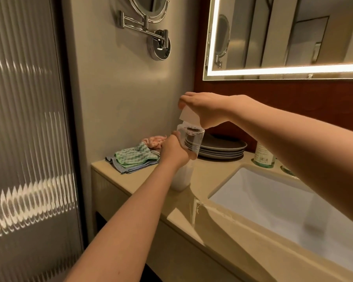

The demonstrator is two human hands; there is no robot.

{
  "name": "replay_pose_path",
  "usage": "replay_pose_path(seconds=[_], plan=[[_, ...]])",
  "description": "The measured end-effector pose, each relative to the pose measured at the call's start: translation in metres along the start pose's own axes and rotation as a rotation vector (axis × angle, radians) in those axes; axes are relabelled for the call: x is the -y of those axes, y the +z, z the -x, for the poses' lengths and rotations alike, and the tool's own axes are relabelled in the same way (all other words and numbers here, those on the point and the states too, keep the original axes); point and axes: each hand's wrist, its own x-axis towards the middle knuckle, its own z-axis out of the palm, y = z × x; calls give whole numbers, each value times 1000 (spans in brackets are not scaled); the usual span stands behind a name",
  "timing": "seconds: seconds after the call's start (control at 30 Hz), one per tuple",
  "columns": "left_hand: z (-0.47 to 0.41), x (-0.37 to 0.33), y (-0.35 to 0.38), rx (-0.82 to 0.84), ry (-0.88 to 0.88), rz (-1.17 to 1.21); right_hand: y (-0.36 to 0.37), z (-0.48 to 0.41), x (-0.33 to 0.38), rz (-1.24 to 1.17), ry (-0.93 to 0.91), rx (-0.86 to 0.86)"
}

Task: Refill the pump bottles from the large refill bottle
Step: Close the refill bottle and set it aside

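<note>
Head view: a clear bottle stands upright on the smooth beige countertop, just left of frame centre, at about 9 o'clock from the sink. It is a round-shouldered cylinder of transparent plastic. Its lower part looks opaque white and its upper part see-through, with a frilled white ring at the mouth. The left hand grasps the bottle's middle from the left, its fingers curled round the wall. Directly above, at the bottle's 12 o'clock, the right hand arches palm-down and pinches a white cap in its fingertips. The cap is a smooth, blocky piece, tilted, just over the mouth. I cannot tell whether it is a plain cap or a pump head, or whether it touches the rim.

At the bottle's 3 o'clock sits a stack of matte grey round plates. At 9 o'clock lie folded cloths: a green-and-white waffled one on grey-blue ones, with a crumpled pink one behind. A green glass bottle with a paper label stands in a round recess behind the white rectangular sink. Above it, at 1 o'clock, hangs a lit-edged mirror. A chrome swing-arm mirror is fixed to the wall at 12 o'clock, and a ribbed glass panel fills the left side.
</note>
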Motion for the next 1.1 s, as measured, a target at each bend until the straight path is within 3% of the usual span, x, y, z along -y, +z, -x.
replay_pose_path(seconds=[0.2, 0.33, 0.47, 0.73, 0.93, 1.1], plan=[[0, -3, -8, 55, 23, -16, -17, -6, -10, -359, 119, 139], [-1, -3, -3, 141, -54, 84, -9, -13, -11, -600, 163, 107], [-3, -3, 3, 62, -47, 15, 5, -12, -13, -709, 179, 56], [5, -8, 3, 101, -42, 93, 14, -7, -15, -675, 219, 15], [11, -11, 5, 91, -51, 78, 14, -12, -6, -295, 304, 112], [14, -12, 4, 82, -56, 114, 1, -13, -13, -425, 402, 257]])
